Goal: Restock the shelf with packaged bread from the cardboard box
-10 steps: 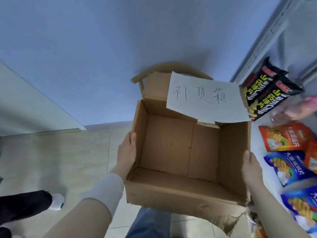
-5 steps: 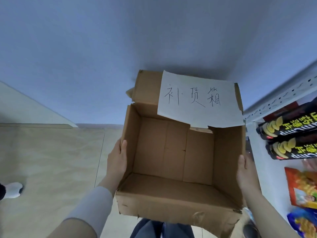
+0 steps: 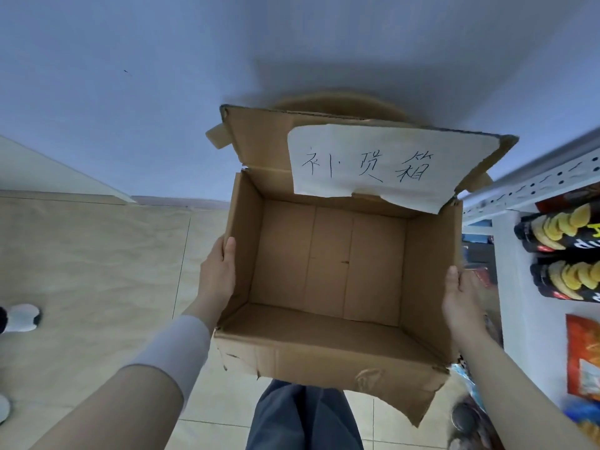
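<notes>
Cardboard box (image 3: 328, 264): held off the floor, centre of view, between both hands, its open top facing the camera. The interior shows bare cardboard on the bottom and all four walls. The near wall is creased and torn at its right corner. The far flap stands up and carries a white paper label (image 3: 363, 164) with handwritten characters in black ink.

Left hand (image 3: 217, 274): laid flat against the outer face of the box's left wall, fingers extended, thumb lying along the rim. A pale sleeve (image 3: 172, 355) covers the forearm.

Right hand (image 3: 459, 300): pressed flat against the outer face of the right wall, fingers extended, thumb at the rim. Neither hand is curled round anything; the box is carried by palm pressure from both sides.

Shelf (image 3: 532, 186): white perforated metal, at the right edge of the scene, just beside the box. On it lie two black crisp packs (image 3: 558, 228), one above the other, and an orange packet (image 3: 584, 362) nearer the camera. Further packets at the bottom right are too blurred to identify.

Floor (image 3: 97, 261): beige tile. A black-and-white shoe (image 3: 21, 318) sits at the far left edge
</notes>
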The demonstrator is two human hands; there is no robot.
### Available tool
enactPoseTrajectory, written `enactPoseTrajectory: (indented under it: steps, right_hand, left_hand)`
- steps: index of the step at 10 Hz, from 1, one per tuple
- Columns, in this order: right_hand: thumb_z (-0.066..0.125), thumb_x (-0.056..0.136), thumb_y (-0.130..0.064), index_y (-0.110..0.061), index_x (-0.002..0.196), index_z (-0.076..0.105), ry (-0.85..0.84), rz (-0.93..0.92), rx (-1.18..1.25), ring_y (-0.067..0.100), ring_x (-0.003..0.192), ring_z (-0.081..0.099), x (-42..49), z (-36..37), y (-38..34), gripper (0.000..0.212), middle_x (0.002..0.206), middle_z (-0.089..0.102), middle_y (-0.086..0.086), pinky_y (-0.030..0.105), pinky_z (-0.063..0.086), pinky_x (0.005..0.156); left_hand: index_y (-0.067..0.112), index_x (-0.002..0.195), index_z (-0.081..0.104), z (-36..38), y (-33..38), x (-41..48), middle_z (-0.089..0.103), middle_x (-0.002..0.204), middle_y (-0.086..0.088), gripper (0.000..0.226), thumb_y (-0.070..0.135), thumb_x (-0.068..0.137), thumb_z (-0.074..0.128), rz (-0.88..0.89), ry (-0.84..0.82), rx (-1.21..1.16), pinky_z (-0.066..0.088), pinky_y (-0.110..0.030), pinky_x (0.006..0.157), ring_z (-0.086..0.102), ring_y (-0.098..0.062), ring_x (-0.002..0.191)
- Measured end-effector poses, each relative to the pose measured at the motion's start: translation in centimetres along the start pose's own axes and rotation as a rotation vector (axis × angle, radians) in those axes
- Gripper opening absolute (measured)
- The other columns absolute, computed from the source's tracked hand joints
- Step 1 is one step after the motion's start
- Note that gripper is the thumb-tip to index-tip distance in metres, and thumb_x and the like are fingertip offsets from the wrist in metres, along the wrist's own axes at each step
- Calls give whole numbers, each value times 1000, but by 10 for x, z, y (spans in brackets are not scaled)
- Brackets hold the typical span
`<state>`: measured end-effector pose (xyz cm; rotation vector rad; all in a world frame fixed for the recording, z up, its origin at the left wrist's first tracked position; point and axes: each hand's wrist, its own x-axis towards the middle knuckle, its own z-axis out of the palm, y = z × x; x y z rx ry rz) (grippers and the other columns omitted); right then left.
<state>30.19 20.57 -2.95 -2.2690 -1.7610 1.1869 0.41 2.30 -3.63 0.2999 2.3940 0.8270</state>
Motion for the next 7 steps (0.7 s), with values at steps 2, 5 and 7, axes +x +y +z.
enactPoseTrajectory:
  steps: [2,5,7]
  right_hand:
    - [20,99,-43,-10,138,35,-22,25,-11,40,131,35,6,14,9,54,142,42,17,52,26,107]
    - [24,99,-39,-6,137,35,-43,17,-37,41,128,39,10,17,8,52,139,44,20,50,31,104]
    - [44,94,-35,-7,144,22,54,-218,-203,35,135,32,-16,-3,-22,61,146,34,20,50,31,109]
  left_hand:
    - [12,130,47,5,-8,7,54,130,-12,44,38,100,28,-34,-29,42,34,-34,93,46,-32,121]
    - [14,132,42,8,-18,11,53,131,-12,45,40,99,26,-65,-74,75,30,-32,86,46,-32,120]
    - [6,144,22,-11,23,-2,32,148,-16,60,39,96,38,-40,-80,180,27,-43,110,32,-32,135]
